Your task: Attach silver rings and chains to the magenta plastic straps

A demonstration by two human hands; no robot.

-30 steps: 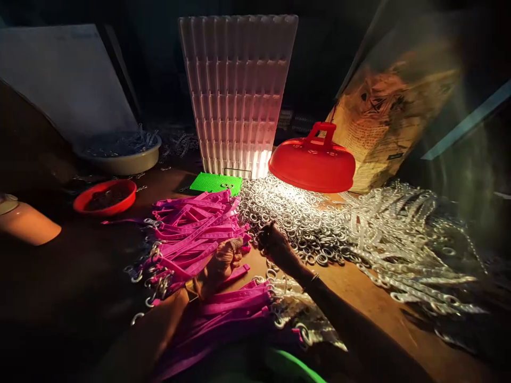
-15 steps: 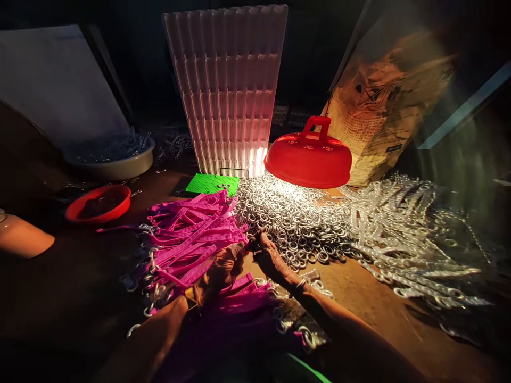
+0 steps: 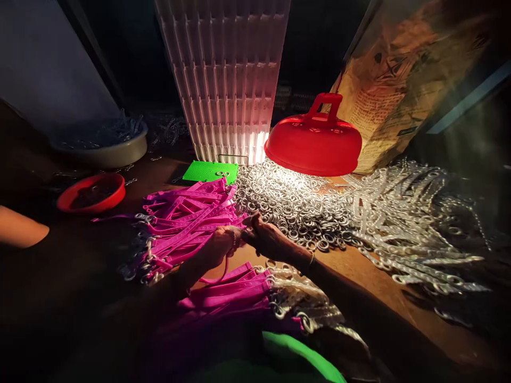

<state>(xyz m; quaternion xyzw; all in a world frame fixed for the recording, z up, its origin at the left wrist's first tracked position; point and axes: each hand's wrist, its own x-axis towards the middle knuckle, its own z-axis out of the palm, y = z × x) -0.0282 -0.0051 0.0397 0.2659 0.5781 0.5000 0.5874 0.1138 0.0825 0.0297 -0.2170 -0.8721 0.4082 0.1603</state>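
My left hand (image 3: pixel 221 246) is closed around a pink plastic strap (image 3: pixel 217 277) that loops down below the fist. My right hand (image 3: pixel 266 238) meets it fingertip to fingertip, pinching something small that I cannot make out, at the edge of a heap of silver metal rings (image 3: pixel 293 205). A pile of pink straps with rings fitted (image 3: pixel 183 223) lies just left of my hands. A second bundle of pink straps (image 3: pixel 235 292) lies under my wrists. A bangle circles my right wrist.
A red lamp shade (image 3: pixel 313 142) hangs lit over the rings. A white ribbed panel (image 3: pixel 225 80) stands behind, with a green perforated plate (image 3: pixel 211 172) at its foot. Clear straps with rings (image 3: pixel 411 223) spread right. A red bowl (image 3: pixel 91 192) and grey bowl (image 3: pixel 104 151) sit left.
My right hand drew back from the ring heap and came to the left hand. Both hands lifted slightly, and the strap now hangs in a loop. The view dipped lower.
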